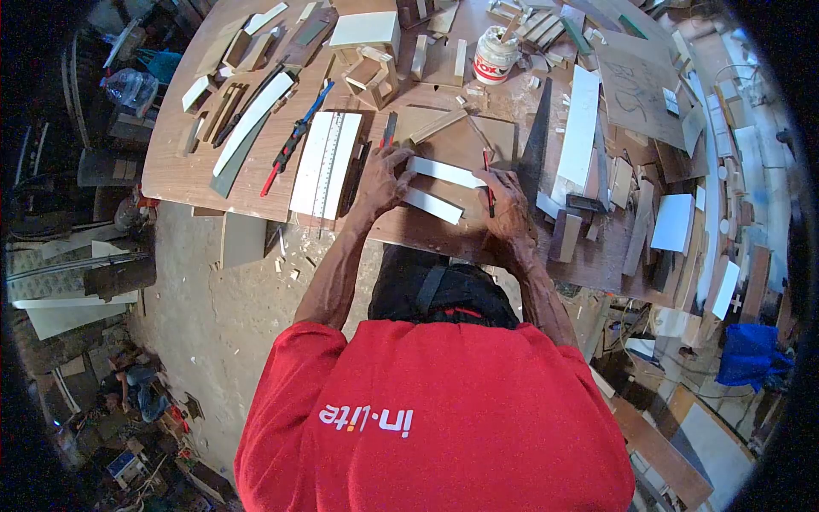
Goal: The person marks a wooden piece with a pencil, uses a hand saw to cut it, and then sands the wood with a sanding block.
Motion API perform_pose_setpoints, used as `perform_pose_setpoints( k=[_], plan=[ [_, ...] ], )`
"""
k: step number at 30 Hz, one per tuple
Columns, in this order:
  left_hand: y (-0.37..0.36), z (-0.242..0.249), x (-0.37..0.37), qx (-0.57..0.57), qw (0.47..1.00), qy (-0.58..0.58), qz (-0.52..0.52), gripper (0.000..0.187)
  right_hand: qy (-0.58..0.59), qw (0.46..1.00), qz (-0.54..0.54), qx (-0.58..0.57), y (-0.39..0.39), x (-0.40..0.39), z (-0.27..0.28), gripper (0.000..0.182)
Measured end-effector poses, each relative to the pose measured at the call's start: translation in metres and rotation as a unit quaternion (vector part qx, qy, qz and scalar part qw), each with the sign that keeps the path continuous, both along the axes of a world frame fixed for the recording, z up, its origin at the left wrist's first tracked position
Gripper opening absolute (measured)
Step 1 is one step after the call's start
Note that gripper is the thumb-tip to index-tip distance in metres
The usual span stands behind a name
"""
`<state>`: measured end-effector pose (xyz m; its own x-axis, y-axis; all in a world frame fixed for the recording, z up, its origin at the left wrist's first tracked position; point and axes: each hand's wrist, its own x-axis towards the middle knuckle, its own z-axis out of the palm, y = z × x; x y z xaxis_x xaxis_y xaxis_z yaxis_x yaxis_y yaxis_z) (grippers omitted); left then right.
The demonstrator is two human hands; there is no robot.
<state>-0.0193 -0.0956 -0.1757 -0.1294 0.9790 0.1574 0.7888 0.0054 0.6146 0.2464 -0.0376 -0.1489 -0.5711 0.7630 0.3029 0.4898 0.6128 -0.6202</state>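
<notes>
Two white strips [444,171] lie side by side on the table in front of me, the nearer white strip [435,206] at a slight angle to the other. My left hand [386,181] has its fingers curled over their left ends. A red and black pencil [489,189] is pinched in my right hand [507,205], at the right end of the farther strip. Just beyond my left hand lies a slim red and black tool [389,130]. Left of that hand, a ruler [329,162] rests on a white board [310,166].
A brown panel [499,136] with loose wood sticks lies beyond the strips. A handsaw [537,141] and a long white board [580,128] are to the right. A glue jar [495,56] stands at the back. A blue and red clamp [296,141] lies left. Offcuts cover both sides.
</notes>
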Motion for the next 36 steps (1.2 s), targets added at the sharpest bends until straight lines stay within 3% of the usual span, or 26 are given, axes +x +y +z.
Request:
perform_pose_setpoints(
  k=[6,9,11,15,20,28,30,36],
  plan=[
    [0.0,0.006,-0.001,-0.008,1.0,0.009,-0.017,0.044,-0.009,1.0,0.011,-0.01,0.002,0.002,-0.003,0.038],
    [0.0,0.009,0.0,-0.009,0.998,-0.061,-0.011,0.046,0.0,1.0,0.0,-0.01,0.001,0.002,-0.002,0.038],
    [0.001,0.015,0.005,0.002,0.999,0.001,0.034,0.046,-0.001,1.0,0.0,-0.008,0.0,0.003,-0.002,0.038],
    [0.007,0.044,0.014,-0.026,0.998,0.048,0.01,0.046,0.041,0.999,-0.005,-0.001,0.0,0.003,0.0,0.036],
    [0.014,0.043,0.016,-0.028,0.981,0.159,-0.106,0.049,0.074,0.994,-0.075,0.01,-0.002,0.01,0.009,0.037],
    [0.021,0.029,0.009,-0.04,0.977,0.151,-0.148,0.044,0.028,0.997,-0.07,-0.031,0.004,0.018,-0.001,0.04],
    [0.022,0.025,0.007,-0.041,0.976,0.151,-0.151,0.042,-0.004,0.998,-0.039,0.059,0.006,0.016,-0.007,0.042],
    [0.024,0.021,0.007,-0.043,0.976,0.157,-0.143,0.038,-0.033,0.998,-0.017,0.049,0.007,0.014,-0.015,0.042]
  ],
)
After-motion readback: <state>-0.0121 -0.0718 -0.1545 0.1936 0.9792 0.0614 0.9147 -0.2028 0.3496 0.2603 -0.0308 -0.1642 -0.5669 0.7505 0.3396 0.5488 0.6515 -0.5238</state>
